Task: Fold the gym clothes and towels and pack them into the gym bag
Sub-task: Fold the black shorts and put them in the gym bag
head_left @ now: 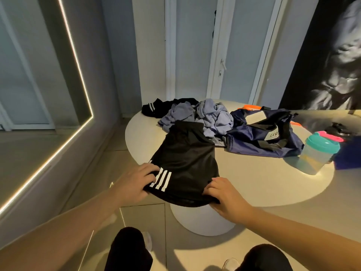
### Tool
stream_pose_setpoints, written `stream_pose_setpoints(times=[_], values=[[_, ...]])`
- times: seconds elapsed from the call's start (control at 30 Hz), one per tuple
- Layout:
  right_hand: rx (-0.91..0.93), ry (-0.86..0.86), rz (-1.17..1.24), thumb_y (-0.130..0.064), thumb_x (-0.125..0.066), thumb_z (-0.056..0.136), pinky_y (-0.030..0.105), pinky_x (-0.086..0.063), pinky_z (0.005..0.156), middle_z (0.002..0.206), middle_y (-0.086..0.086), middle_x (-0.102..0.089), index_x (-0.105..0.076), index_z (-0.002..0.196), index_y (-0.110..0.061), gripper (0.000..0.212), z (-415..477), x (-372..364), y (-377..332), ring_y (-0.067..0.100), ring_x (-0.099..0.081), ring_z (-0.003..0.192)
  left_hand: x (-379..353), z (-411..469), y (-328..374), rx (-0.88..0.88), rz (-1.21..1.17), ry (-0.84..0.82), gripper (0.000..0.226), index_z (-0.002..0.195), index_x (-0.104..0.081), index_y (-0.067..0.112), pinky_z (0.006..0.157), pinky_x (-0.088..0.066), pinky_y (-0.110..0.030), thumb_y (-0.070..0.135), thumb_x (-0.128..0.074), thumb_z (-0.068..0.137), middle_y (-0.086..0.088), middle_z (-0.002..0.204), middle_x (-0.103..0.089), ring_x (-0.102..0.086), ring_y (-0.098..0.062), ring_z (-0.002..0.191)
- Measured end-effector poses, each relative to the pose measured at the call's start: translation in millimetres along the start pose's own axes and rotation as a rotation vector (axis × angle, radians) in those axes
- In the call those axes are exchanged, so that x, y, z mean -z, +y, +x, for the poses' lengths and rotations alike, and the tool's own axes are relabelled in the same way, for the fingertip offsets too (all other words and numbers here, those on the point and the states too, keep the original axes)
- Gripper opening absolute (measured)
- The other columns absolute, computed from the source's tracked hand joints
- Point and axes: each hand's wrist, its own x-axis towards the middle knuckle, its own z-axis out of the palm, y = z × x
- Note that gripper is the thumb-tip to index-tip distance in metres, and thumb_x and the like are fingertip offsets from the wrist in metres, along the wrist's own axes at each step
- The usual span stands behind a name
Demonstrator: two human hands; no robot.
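the black shorts (185, 159) lie spread on the near edge of the round white table (263, 184), their hem hanging just over the rim. the left hand (136, 182) grips the hem corner beside the white stripes, fingers curled over the cloth. the right hand (224, 194) pinches the other corner, fingers bent. behind lie a crumpled lavender pile (213, 116) and the navy gym bag (263, 139).

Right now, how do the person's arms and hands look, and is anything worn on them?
Both arms are bare as far as the picture shows: no sleeves reach the left arm or the right arm. The left hand and right hand wear no gloves, and I see no watch, bracelet or ring.
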Motion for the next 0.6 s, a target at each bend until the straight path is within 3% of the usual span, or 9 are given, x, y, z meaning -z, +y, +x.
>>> stream_pose_setpoints(times=[0.1, 0.23, 0.4, 0.5, 0.6], values=[[-0.064, 0.002, 0.193, -0.030, -0.061, 0.089, 0.031, -0.048, 0.090, 0.104, -0.008, -0.065, -0.068, 0.106, -0.024, 0.018, -9, 31, -4, 0.011, -0.060, 0.099, 27, -1, 22, 0.030, -0.101, -0.089, 0.023, 0.095, -0.065, 0.025, 0.087, -0.051, -0.020, 0.020, -0.071, 0.073, 0.011, 0.118, -0.066, -0.062, -0.008, 0.107], [-0.169, 0.006, 0.319, -0.025, -0.062, 0.092, 0.023, -0.050, 0.080, 0.095, -0.016, -0.067, -0.069, 0.104, -0.029, 0.014, -12, 73, -10, 0.007, -0.063, 0.089, 60, 3, 42, 0.173, -0.216, -0.203, 0.022, 0.101, -0.061, 0.035, 0.070, -0.053, -0.028, 0.029, -0.060, 0.080, 0.017, 0.087, -0.063, -0.060, -0.003, 0.076], [-0.334, -0.115, 0.400, -0.022, -0.064, 0.095, 0.017, -0.047, 0.066, 0.076, -0.020, -0.066, -0.069, 0.089, -0.035, 0.016, -4, 88, -2, 0.005, -0.062, 0.072, 64, 15, 46, 0.314, -0.411, -0.281, 0.012, 0.095, -0.063, 0.032, 0.066, -0.059, -0.034, 0.024, -0.064, 0.086, 0.010, 0.080, -0.066, -0.067, -0.008, 0.069], [-0.413, -0.139, 0.409, -0.026, -0.067, 0.094, 0.021, -0.044, 0.063, 0.066, -0.015, -0.060, -0.064, 0.075, -0.033, 0.021, 16, 98, 9, 0.004, -0.055, 0.064, 63, 32, 34, 0.421, -0.540, -0.193, 0.012, 0.093, -0.064, 0.028, 0.065, -0.056, -0.040, 0.017, -0.066, 0.090, 0.002, 0.082, -0.067, -0.067, -0.018, 0.070], [-0.424, -0.121, 0.380, -0.028, -0.069, 0.093, 0.025, -0.042, 0.062, 0.067, -0.010, -0.059, -0.064, 0.075, -0.025, 0.019, 49, 111, 25, 0.004, -0.053, 0.061, 63, 55, 13, 0.529, -0.645, -0.099, 0.010, 0.102, -0.064, 0.022, 0.071, -0.060, -0.037, 0.017, -0.066, 0.093, -0.002, 0.095, -0.067, -0.070, -0.022, 0.081]])
